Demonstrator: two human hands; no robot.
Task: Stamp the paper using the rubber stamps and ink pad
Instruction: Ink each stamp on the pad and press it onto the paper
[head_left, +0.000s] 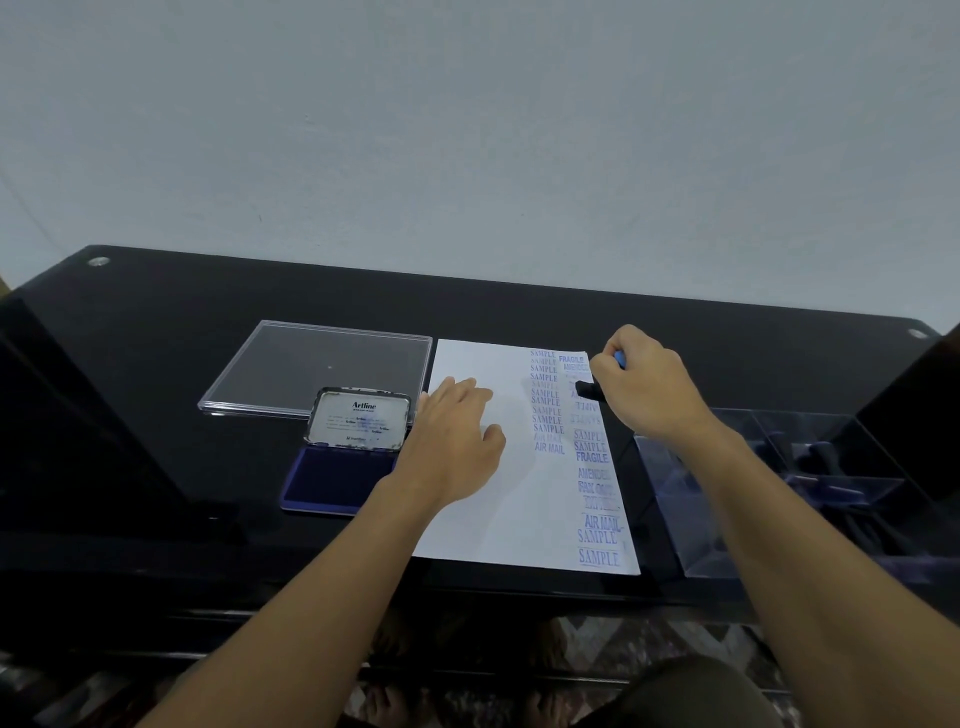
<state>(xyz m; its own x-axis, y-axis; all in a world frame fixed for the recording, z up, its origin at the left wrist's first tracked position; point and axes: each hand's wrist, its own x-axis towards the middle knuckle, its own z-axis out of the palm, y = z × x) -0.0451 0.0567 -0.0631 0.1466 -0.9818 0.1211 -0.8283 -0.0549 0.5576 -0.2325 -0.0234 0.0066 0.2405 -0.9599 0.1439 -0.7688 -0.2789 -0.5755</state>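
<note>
the right hand (641, 387) is curled round a stamp (586, 391). its blue handle is in the fist and its black base sits at the right edge of the paper (493, 525), near the top. whether the base touches the sheet, i cannot tell. the left hand (452, 441) lies flat on the left half of the paper, fingers straight, gripping nothing.

the paper lies on the black worktop (156, 364), between the ink pad (340, 480) on the left and a clear box (737, 519) on the right. the ink pad is open just left of the left hand, with its blue pad facing up. its raised lid (358, 418) reads "artline"; the smaller print is too fine to read. a clear tray (322, 364) lies behind it.

the paper is white, with two columns of blue prints down its right side: "sample" many times, "fragile", "amended", "air mail". some prints are faint or smeared and cannot be read.
</note>
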